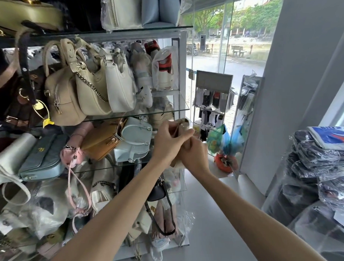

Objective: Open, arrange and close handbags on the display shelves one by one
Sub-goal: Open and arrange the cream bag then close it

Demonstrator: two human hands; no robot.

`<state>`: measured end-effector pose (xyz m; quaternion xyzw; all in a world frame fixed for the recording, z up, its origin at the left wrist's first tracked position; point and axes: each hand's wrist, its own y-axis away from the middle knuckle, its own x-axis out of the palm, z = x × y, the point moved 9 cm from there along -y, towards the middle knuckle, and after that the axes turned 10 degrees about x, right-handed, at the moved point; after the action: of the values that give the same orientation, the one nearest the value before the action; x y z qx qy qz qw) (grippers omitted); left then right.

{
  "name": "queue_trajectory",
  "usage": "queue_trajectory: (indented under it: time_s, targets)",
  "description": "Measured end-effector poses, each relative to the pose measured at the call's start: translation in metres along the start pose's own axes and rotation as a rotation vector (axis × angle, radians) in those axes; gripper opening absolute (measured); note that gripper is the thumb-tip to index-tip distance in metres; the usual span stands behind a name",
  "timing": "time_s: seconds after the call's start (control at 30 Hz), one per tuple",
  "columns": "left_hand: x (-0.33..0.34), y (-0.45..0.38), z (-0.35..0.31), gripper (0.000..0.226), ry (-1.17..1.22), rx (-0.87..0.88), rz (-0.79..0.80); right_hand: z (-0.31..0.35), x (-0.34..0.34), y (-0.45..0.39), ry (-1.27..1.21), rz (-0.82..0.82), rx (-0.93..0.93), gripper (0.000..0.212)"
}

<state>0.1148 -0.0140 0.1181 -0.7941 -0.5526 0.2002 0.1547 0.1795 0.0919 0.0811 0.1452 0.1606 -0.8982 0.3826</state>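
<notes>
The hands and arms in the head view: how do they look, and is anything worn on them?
Both forearms are bare, with no sleeve in view as far as the picture's lower edge. The left hand and the right hand wear no gloves. No watch, bracelet or ring is visible on either wrist or on the fingers that show. Both arms are slim and unmarked.

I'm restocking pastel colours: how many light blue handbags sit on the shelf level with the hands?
2: a flat light blue bag lying at the left, and a boxy pale blue bag right of the tan bag. Others may be hidden.
</notes>
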Motion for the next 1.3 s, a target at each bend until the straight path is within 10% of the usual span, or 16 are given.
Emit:
queue_trajectory:
  time_s: [0.13,0.37,0.6,0.77,0.93,1.1,1.3]
  targets:
    - [0.013,-0.008,0.006,0.059,-0.278,0.202,0.440,-0.044,-0.014,-0.019,-0.259,0.067,0.215,0.033]
    - [0.001,-0.010,0.039,0.066,-0.913,0.324,0.540,-0.051,-0.026,-0.023,-0.281,0.162,0.163,0.013]
    - [0.009,-0.014,0.006,0.030,-0.766,0.461,0.296,-0.057,-0.034,-0.027,-0.466,0.254,0.244,0.023]
    - [0.009,-0.019,-0.005,0.025,-0.593,0.449,0.494,-0.062,-0.044,-0.025,-0.558,0.380,0.247,0.025]
    - [-0.009,-0.024,0.010,0.085,-0.632,0.297,0.715,-0.075,-0.047,-0.015,-0.613,0.457,0.288,0.016]
    - [0.005,-0.005,-0.006,0.105,-0.949,0.656,0.809,-0.067,-0.046,-0.013,-0.549,0.520,0.280,0.011]
    - [0.020,0.038,-0.031,0.051,-0.877,1.129,0.622,-0.072,-0.046,-0.013,-0.576,0.514,0.293,0.016]
